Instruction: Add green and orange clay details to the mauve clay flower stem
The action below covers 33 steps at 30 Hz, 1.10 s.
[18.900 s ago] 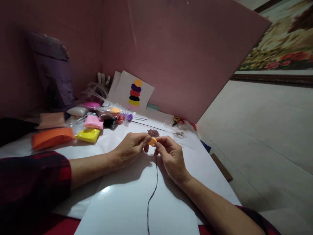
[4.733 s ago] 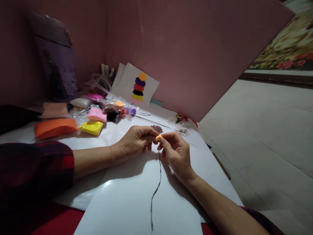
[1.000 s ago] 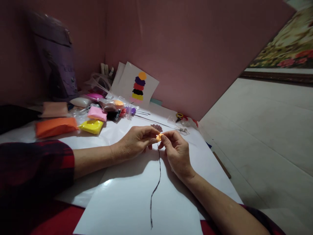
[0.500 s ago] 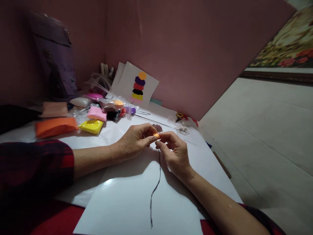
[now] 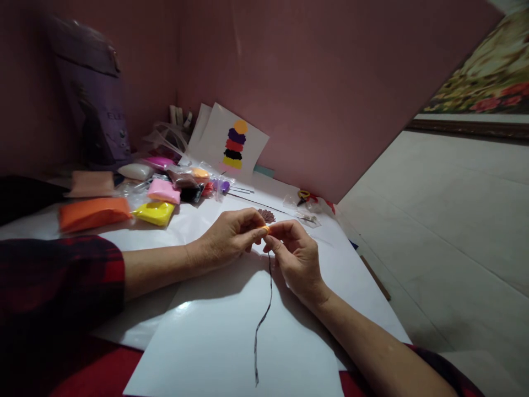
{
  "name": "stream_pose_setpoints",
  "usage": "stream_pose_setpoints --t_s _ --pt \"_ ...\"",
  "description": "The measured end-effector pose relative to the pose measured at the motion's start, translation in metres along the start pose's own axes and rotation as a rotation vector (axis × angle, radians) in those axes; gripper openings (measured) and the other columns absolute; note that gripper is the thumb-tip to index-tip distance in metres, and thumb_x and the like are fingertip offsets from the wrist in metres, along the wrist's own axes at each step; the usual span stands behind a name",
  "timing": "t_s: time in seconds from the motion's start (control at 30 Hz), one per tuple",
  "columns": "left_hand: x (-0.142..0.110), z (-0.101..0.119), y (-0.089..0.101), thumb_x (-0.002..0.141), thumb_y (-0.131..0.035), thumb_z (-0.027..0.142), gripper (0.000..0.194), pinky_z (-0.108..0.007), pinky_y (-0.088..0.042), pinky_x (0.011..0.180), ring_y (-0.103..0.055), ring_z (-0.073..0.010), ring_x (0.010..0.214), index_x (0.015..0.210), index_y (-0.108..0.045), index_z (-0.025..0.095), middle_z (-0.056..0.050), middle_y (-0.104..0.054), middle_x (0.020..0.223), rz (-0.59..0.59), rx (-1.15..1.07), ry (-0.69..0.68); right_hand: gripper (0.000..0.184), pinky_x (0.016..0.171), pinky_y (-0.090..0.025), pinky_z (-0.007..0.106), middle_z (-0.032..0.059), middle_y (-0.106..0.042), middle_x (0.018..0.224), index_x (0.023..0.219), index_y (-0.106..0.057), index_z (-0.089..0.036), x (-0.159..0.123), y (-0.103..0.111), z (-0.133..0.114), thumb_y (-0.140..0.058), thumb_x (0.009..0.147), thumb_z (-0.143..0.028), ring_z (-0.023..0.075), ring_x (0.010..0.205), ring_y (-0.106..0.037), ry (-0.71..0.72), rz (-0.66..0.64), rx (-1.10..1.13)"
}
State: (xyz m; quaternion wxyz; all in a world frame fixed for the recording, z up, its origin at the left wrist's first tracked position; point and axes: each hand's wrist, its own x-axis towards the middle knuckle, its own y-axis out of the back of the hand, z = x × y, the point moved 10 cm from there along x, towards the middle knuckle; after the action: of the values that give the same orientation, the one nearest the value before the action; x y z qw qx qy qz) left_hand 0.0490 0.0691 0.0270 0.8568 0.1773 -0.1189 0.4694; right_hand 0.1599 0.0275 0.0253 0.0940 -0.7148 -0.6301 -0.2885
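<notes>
A small lump of orange modelling clay [image 5: 265, 228] is pinched between the fingertips of both hands. My left hand [image 5: 237, 231] grips it from the left, thumb and fingers closed. From the right, my right hand [image 5: 295, 251] presses thumb and index finger against the same lump, partly covering it. Below the fingers a thin dark twisted cord [image 5: 264, 314] runs down over the white sheet [image 5: 206, 336]; its upper end is hidden at the hands. Just beyond the fingertips lies a brown scalloped piece [image 5: 267, 215].
Soft packets, among them an orange packet [image 5: 95, 214] and a yellow packet [image 5: 155, 213], lie at the left. A card with coloured patches [image 5: 235, 143] leans on the wall. Scissors [image 5: 305, 196] and a thin dark rod [image 5: 264, 207] lie behind the hands. A purple bag [image 5: 88, 105] stands back left.
The fingers have shifted slightly on the orange clay, with the right thumb moved a little closer to it. The cord and the things around have stayed in place.
</notes>
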Motion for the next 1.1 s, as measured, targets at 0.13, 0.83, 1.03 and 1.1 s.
stream_pose_setpoints --t_s 0.13,0.83,1.03,1.1 --pt "0.002 -0.004 -0.004 0.084 -0.06 0.029 0.017 -0.019 -0.041 0.046 -0.048 -0.0069 0.046 0.082 -0.06 0.012 0.002 -0.059 0.06 -0.039 -0.052 0.023 0.007 0.06 -0.053 0.028 -0.001 -0.065 0.077 0.087 -0.062 -0.02 0.001 0.002 -0.001 -0.068 0.085 -0.023 0.012 0.062 -0.062 -0.027 0.03 0.01" --pt "0.002 -0.01 -0.006 0.085 -0.058 0.029 0.016 -0.019 -0.042 0.044 -0.051 -0.0063 0.043 0.08 -0.058 0.014 0.001 -0.064 0.064 -0.046 -0.082 0.043 0.003 0.055 -0.052 0.027 -0.0006 -0.065 0.073 0.081 -0.066 -0.02 0.001 0.007 0.001 -0.068 0.084 -0.019 0.0119 0.058 -0.06 -0.008 0.056 -0.024" --pt "0.001 -0.01 -0.004 0.086 -0.058 0.032 0.022 -0.018 -0.039 0.041 -0.049 -0.0063 0.041 0.074 -0.055 0.015 0.004 -0.059 0.056 -0.038 -0.061 0.087 0.01 0.062 -0.054 0.029 0.0 -0.064 0.08 0.084 -0.065 -0.021 -0.001 0.0 -0.01 -0.062 0.084 -0.012 0.0133 0.064 -0.062 0.086 -0.002 -0.115" --pt "0.001 -0.008 -0.004 0.085 -0.058 0.03 0.018 -0.019 -0.042 0.043 -0.051 -0.0069 0.044 0.078 -0.055 0.015 0.003 -0.061 0.062 -0.042 -0.074 0.081 0.006 0.063 -0.054 0.03 0.0005 -0.065 0.082 0.09 -0.064 -0.021 0.0 0.001 -0.007 -0.063 0.086 -0.017 0.0135 0.065 -0.063 0.046 0.007 -0.107"
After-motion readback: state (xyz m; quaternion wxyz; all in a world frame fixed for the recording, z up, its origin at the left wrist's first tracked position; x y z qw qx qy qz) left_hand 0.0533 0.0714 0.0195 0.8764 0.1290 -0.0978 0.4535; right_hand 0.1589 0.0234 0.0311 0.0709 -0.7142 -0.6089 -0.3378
